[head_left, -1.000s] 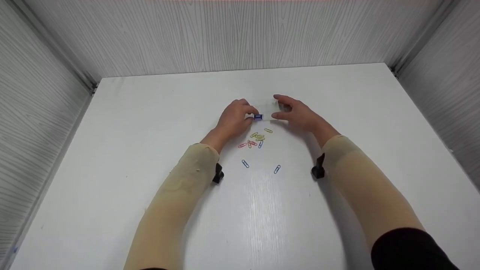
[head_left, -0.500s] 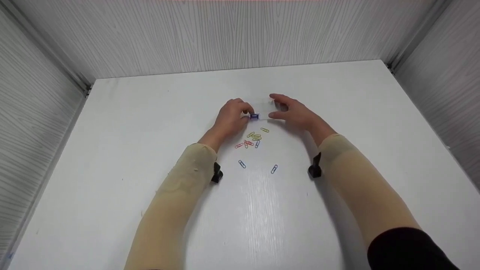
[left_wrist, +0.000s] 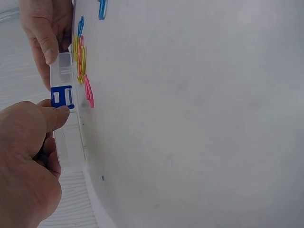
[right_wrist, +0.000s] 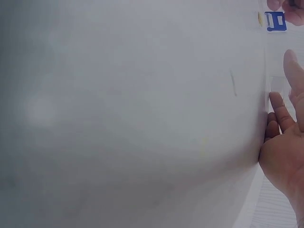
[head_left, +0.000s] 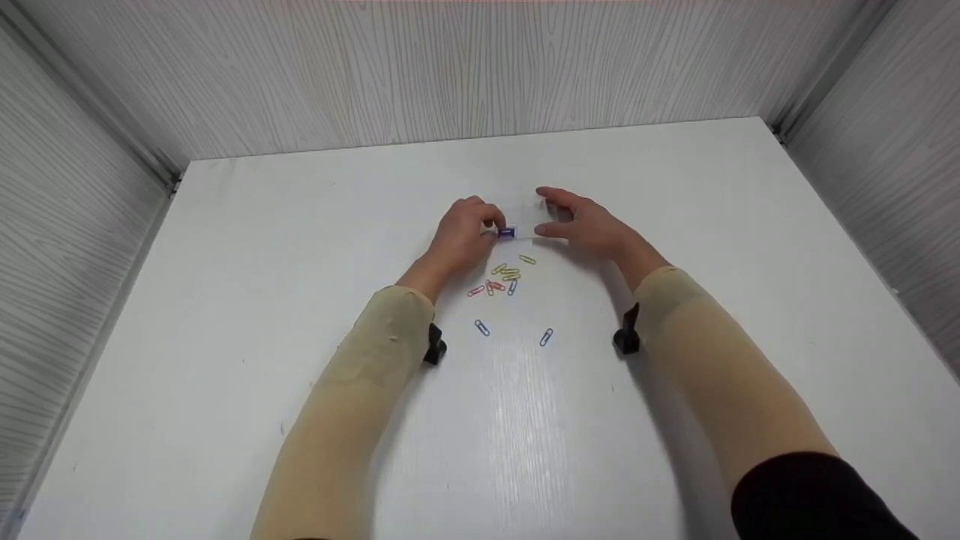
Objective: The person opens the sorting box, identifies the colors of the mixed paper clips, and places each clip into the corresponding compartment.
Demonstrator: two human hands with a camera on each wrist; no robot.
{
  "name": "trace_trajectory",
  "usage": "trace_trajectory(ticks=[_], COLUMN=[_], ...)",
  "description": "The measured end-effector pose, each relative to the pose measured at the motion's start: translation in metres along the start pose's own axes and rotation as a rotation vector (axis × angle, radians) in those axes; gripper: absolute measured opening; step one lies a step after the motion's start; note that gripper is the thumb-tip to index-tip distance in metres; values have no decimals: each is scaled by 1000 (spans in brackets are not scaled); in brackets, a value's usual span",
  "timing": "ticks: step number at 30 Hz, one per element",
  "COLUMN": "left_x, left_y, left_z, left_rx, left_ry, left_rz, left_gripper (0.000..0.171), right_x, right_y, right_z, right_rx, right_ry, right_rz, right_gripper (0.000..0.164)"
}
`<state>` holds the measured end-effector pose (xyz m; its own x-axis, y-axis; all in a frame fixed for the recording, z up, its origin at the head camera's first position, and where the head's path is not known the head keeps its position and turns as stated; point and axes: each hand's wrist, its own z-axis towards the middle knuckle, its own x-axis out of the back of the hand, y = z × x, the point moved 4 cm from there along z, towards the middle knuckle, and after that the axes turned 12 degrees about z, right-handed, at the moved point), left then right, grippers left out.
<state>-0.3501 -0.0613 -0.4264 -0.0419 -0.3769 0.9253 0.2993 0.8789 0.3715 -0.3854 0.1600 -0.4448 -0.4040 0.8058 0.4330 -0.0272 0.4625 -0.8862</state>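
Note:
A small clear plastic box (head_left: 525, 213) with a blue latch (left_wrist: 59, 97) lies between my two hands toward the back of the white table. My left hand (head_left: 463, 234) holds the box's left part, its thumb right at the latch in the left wrist view. Across the box's right end, my right hand (head_left: 594, 226) spans its width, thumb on the near side and fingers on the far side. In front of the box lie yellow paper clips (head_left: 510, 271), with red paper clips (head_left: 495, 286) and a blue paper clip (head_left: 512, 287) beside them.
Two more blue clips lie nearer to me, a left one (head_left: 482, 328) and a right one (head_left: 546, 337). A grey wood-grain panel (head_left: 450, 75) stands behind the white table (head_left: 487, 450), with similar panels on both sides.
The whole scene has slid slightly left in the head view. Both hands keep their hold on the box, and the clips lie in the same arrangement.

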Motion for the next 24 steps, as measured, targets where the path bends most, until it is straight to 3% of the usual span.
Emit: trace_trajectory(ticks=[8, 14, 18, 24], left_x=[-2, 4, 12, 19], left_y=[4, -1, -9, -28], left_z=[-3, -6, -8, -10], left_rx=[-64, -50, -48, 22], left_ry=[12, 7, 44, 25], left_rz=[21, -6, 8, -20], left_gripper=[20, 28, 33, 46], right_x=[-1, -2, -2, -2], right_y=[0, 1, 1, 4], right_z=[0, 1, 2, 3], right_rx=[-29, -44, -46, -57], right_ry=[2, 12, 17, 16], right_rz=[-18, -36, -44, -58], right_gripper=[77, 78, 79, 79])
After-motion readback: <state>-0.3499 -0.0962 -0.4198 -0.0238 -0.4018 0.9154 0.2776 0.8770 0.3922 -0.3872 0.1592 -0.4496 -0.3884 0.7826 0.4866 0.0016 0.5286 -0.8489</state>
